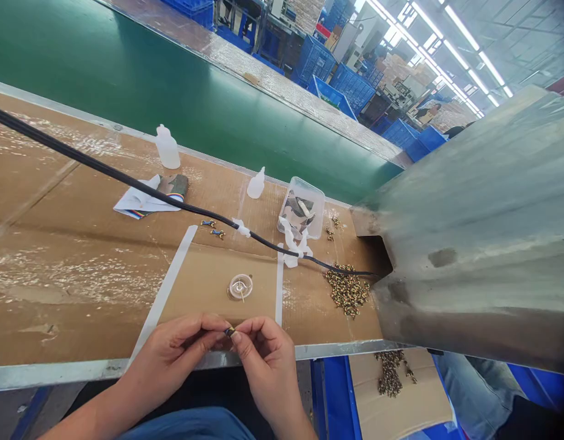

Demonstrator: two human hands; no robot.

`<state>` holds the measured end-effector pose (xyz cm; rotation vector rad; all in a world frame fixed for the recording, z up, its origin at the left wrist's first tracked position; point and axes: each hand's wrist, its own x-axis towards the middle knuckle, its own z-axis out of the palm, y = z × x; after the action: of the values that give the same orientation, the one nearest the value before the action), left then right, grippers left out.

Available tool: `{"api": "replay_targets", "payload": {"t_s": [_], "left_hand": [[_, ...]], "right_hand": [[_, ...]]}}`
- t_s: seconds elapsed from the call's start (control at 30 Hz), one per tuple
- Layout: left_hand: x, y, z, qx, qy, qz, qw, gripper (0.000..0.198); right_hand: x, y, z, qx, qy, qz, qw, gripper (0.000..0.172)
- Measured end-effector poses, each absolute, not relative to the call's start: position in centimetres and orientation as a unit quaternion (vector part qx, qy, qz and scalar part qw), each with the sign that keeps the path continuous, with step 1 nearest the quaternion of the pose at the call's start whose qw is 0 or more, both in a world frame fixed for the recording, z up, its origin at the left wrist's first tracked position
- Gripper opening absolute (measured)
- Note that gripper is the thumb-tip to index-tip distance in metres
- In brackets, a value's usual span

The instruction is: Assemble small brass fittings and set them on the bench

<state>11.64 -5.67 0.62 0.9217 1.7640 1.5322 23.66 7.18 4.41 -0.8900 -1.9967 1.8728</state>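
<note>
At the table's front edge my left hand point(183, 349) and my right hand point(266, 360) meet, fingertips pinched on one small black-and-gold part point(229, 331). Its exact kind is too small to make out, and the fingers cover its ends. Just beyond them sits a small clear round dish point(240, 286) with a thin stick in it. Two small blue-and-gold pieces point(217, 233) lie farther off to the left. A heap of small black-and-gold parts point(348, 288) is spread to the right.
A black cable point(102, 166) crosses above the cardboard-covered table. Behind stand two white squeeze bottles point(167, 148), a folded cloth point(176, 186) and a clear plastic box point(313, 198). A large metal housing point(474, 238) blocks the right. Beyond runs a green conveyor belt point(181, 98). More parts point(391, 373) lie on cardboard lower right.
</note>
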Motion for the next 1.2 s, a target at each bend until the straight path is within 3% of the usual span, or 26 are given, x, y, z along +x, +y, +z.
{"api": "replay_targets", "payload": {"t_s": [0.33,0.57,1.2], "left_hand": [[12.1,-5.8,0.2,0.430,0.691,0.549,0.191,0.019],[12.1,-5.7,0.4,0.459,0.694,0.527,0.174,0.018],[11.8,-5.4,0.9,0.438,0.703,0.483,0.286,0.022]], "right_hand": [[24.0,7.3,4.2,-0.319,-0.708,0.616,0.132,0.014],[24.2,7.8,4.2,-0.302,-0.742,0.583,0.136,0.011],[24.0,9.0,4.6,-0.256,-0.787,0.554,0.096,0.011]]}}
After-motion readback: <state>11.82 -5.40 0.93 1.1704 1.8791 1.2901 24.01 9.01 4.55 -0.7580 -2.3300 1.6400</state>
